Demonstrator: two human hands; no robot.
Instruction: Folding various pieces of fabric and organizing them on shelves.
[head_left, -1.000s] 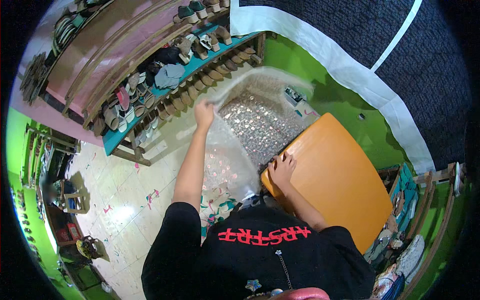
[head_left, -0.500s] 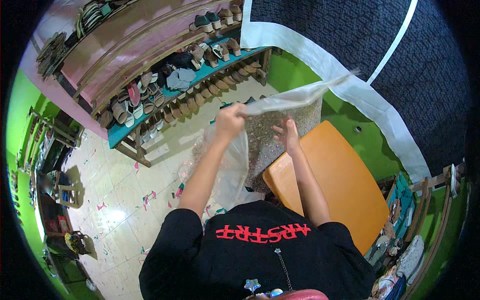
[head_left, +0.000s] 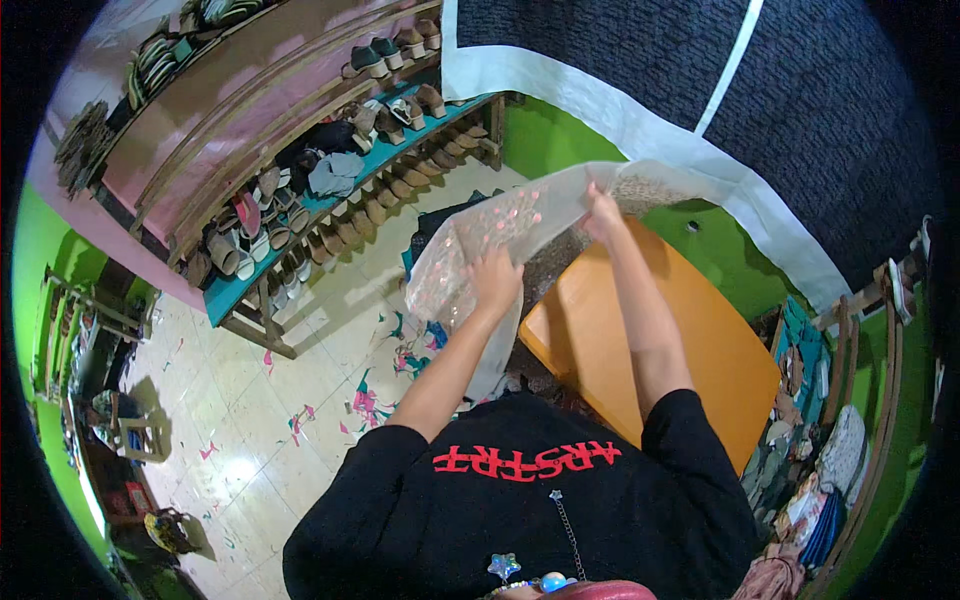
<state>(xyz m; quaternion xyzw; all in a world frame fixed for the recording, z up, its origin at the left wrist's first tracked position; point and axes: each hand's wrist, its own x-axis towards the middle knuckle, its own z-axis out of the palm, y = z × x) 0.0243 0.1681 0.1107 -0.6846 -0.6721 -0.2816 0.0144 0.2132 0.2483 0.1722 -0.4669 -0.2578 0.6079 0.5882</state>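
A sheer whitish fabric (head_left: 560,202) with pink and glittery spots hangs spread in front of me, over the far edge of an orange tabletop (head_left: 650,340). My right hand (head_left: 603,213) pinches it along its upper part, above the table's far corner. Lower and to the left, my left hand (head_left: 497,280) grips the same fabric, its fingers partly sunk in the folds. One end of the cloth trails off to the right, toward the green wall; another part droops below my left hand, beside the table.
A wooden rack (head_left: 340,200) with a teal shelf and rows of shoes stands at the far left. Pink and teal scraps (head_left: 367,398) litter the tiled floor. A dark panel with a white border (head_left: 700,80) covers the far right wall. More racks with shoes and cloth (head_left: 810,430) stand at right.
My right hand has risen and moved to the right, and now has hold of the fabric. The left hand has come lower and nearer. The cloth has swung into a wider spread.
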